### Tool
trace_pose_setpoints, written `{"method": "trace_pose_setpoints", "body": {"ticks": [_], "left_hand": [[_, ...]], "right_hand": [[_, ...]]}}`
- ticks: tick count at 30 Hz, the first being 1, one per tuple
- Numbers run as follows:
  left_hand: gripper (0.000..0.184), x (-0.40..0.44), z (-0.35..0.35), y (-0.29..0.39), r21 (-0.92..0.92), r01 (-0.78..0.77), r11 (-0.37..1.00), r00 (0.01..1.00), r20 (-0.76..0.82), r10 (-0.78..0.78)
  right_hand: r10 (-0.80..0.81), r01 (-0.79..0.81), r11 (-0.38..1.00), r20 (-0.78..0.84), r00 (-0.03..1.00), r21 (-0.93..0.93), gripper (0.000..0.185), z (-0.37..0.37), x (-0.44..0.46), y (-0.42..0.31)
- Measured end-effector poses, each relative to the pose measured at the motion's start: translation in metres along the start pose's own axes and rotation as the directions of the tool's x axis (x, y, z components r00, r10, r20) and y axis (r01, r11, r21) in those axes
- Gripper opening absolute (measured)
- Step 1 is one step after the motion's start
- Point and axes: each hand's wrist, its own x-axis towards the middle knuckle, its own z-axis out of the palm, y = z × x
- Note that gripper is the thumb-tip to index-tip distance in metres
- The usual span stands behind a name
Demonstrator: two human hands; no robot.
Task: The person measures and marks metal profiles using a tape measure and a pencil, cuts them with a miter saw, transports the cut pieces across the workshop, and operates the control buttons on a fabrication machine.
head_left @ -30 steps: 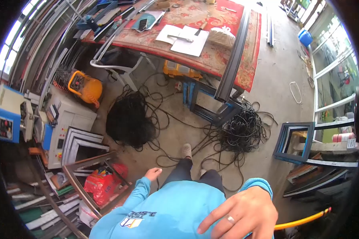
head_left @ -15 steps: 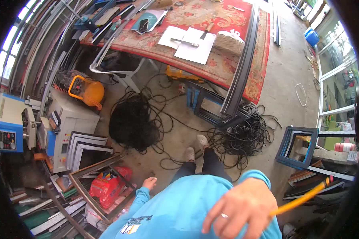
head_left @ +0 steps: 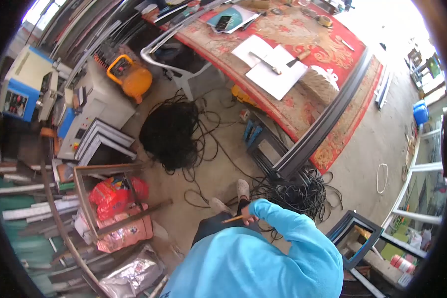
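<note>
My right hand (head_left: 250,214) is low in front of my body, its fingers closed around a thin yellow-orange stick (head_left: 233,218) that points to the left. The blue sleeve (head_left: 288,221) covers part of that hand. My left hand is out of view. Beyond my feet lie a black cable pile (head_left: 169,134) and a second tangle of black cable (head_left: 295,193), the latter by dark frames under the table's edge.
A table with a red patterned cloth (head_left: 223,54) bears papers (head_left: 275,72), a bag (head_left: 319,84) and long dark profiles (head_left: 328,121). Left are an orange compressor (head_left: 135,82), a wooden frame (head_left: 87,198) and red bags (head_left: 109,198). A dark frame (head_left: 352,238) stands right.
My right hand has moved inward and down with the yellow stick, from the right side to before my legs. My left hand has left the view. The camera view has turned and shifted.
</note>
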Motion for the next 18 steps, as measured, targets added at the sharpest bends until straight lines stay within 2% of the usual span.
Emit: {"method": "trace_pose_setpoints", "body": {"ticks": [2, 3, 5, 6, 7, 8, 9, 10, 11, 12, 13, 14, 16, 18], "left_hand": [[0.045, -0.026, 0.029, -0.016, -0.075, -0.031, 0.997, 1.000, -0.002, 0.031], [0.046, -0.031, 0.044, -0.017, -0.119, -0.057, 0.991, 0.998, -0.017, 0.055], [0.046, -0.033, 0.053, -0.006, -0.205, -0.092, 0.974, 0.993, -0.092, 0.074], [0.046, -0.018, 0.059, 0.009, -0.268, 0.389, 0.881, 0.919, 0.047, -0.392], [0.046, -0.036, 0.049, 0.037, -0.347, 0.376, 0.859, 0.917, 0.007, -0.399], [0.044, -0.034, 0.039, 0.120, -0.246, 0.304, 0.920, 0.940, -0.078, -0.332], [0.045, -0.034, 0.044, 0.143, -0.284, 0.196, 0.939, 0.955, -0.164, -0.249], [0.048, -0.020, 0.052, 0.131, -0.241, 0.153, 0.958, 0.968, -0.159, -0.195], [0.048, -0.024, 0.064, 0.141, -0.361, -0.007, 0.932, 0.950, -0.294, -0.107], [0.048, -0.017, 0.079, 0.133, -0.392, -0.107, 0.914, 0.932, -0.360, -0.045], [0.048, -0.015, 0.095, 0.123, -0.415, -0.203, 0.887, 0.901, -0.434, 0.003], [0.047, -0.027, 0.109, 0.126, -0.428, -0.227, 0.875, 0.870, -0.493, -0.016], [0.046, -0.061, 0.150, 0.113, -0.518, -0.259, 0.815, 0.791, -0.598, -0.129], [0.044, -0.082, 0.185, 0.090, -0.460, -0.214, 0.862, 0.791, -0.599, -0.124]], "right_hand": [[0.017, -0.008, 1.000, -0.361, 0.932, 0.025, 0.020, 0.051, 0.018, 0.011], [0.011, -0.018, 1.000, -0.352, 0.936, -0.015, 0.020, 0.055, 0.021, 0.011], [0.006, -0.041, 0.997, -0.477, 0.879, -0.062, 0.026, 0.052, 0.029, 0.020], [-0.002, -0.068, 0.988, -0.464, 0.886, -0.135, 0.026, 0.055, 0.032, 0.028], [-0.024, -0.056, 0.992, -0.593, 0.805, -0.116, 0.029, 0.059, 0.037, 0.040], [-0.060, -0.034, 0.992, -0.705, 0.707, -0.119, 0.033, 0.058, 0.037, 0.050], [-0.073, -0.036, 0.989, -0.679, 0.730, -0.144, 0.035, 0.059, 0.029, 0.054], [-0.086, -0.044, 0.982, -0.650, 0.755, -0.181, 0.038, 0.060, 0.022, 0.062], [-0.027, -0.035, 0.993, -0.511, 0.859, -0.111, 0.040, 0.050, 0.045, 0.097], [-0.081, -0.005, 0.990, -0.607, 0.791, -0.138, 0.045, 0.054, 0.060, 0.124], [-0.369, 0.264, 0.929, -0.604, 0.706, -0.259, 0.043, 0.034, 0.112, 0.199], [-0.393, 0.214, 0.903, -0.515, 0.762, -0.373, 0.043, 0.037, 0.050, 0.134], [-0.323, 0.144, 0.901, -0.414, 0.851, -0.409, 0.042, 0.013, 0.027, 0.081], [-0.249, 0.074, 0.899, -0.366, 0.897, -0.431, 0.042, -0.009, 0.019, 0.017]]}}
